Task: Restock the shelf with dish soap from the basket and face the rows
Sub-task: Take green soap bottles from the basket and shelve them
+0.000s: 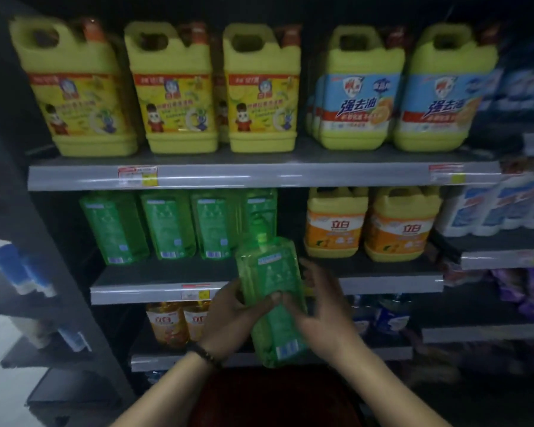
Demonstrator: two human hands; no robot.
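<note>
Both of your hands are on one green bottle [267, 272] of dish soap. Your left hand [228, 318] curls round its left side with the thumb laid across the front. Your right hand [324, 306] presses its thumb on the front near the middle, with the fingers spread loosely past the right edge; whether they bear on the back is hidden.

From the head camera, the bottle is in the air just in front of the front edge of the middle shelf [383, 285], about halfway along it. It tilts slightly, cap [262, 238] up and toward the shelf. The row of green bottles [167, 226] stands on the left half of that shelf. At the row's right end the front spot looks free, beside the yellow jugs [333, 223].

Expect the bottle to be fairly heavy for its size, since it looks full. The clear plastic walls are probably smooth and will likely give a little under a squeeze, so it may slip if you pinch it by the flat faces alone. Hold it round the narrow sides at mid-height, not by the cap. You could also keep one hand under the base as you set it down.

A dim red shape [275, 396] lies low between your forearms. It may be the basket, but it is too dark to tell.
</note>
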